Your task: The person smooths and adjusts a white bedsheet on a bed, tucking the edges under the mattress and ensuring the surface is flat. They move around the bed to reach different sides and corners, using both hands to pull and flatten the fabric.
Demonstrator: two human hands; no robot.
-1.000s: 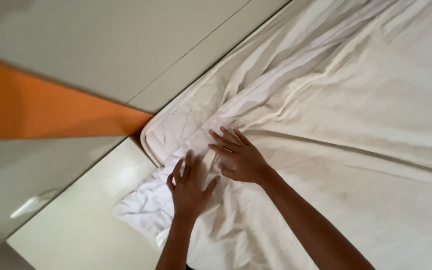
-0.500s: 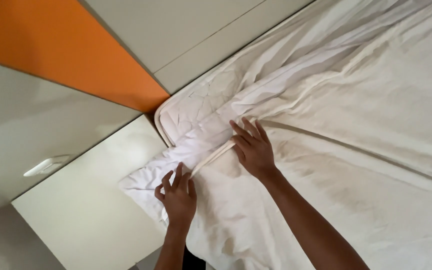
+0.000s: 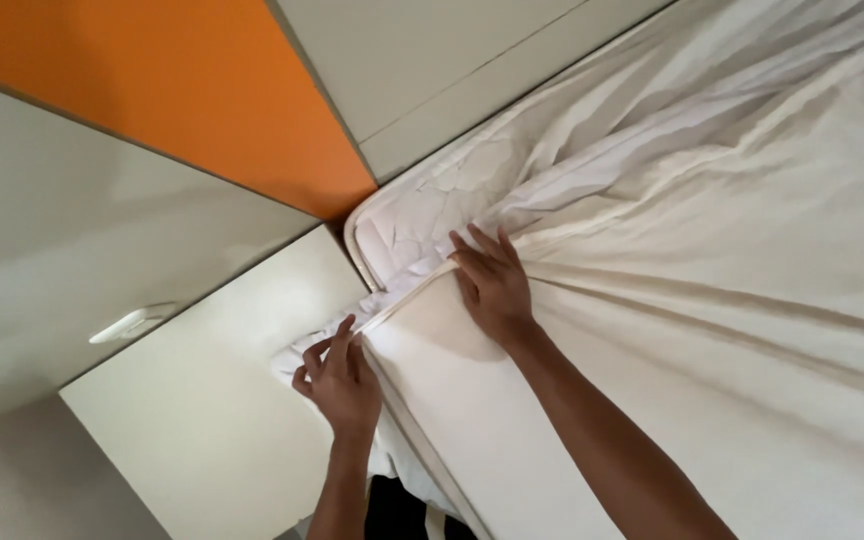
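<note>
Pinching bunched hem of soft, light cream cotton sheet point(image 3: 712, 260) at 7 o'clock: your left hand point(image 3: 340, 372), fingers closed. Right hand point(image 3: 495, 285) flat, fingers spread, pinning sheet on white quilted mattress corner point(image 3: 402, 225). Limp, creases easily; grip hem edge.

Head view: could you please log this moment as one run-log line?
left hand: pinching white cotton bedsheet edge | right hand: flat on bedsheet | white quilted mattress corner: bare

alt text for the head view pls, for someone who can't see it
Two hands pull a white sheet at a mattress corner: the left hand pinches its edge, the right hand presses flat on top. A pale cabinet and orange panel stand beside.
</note>
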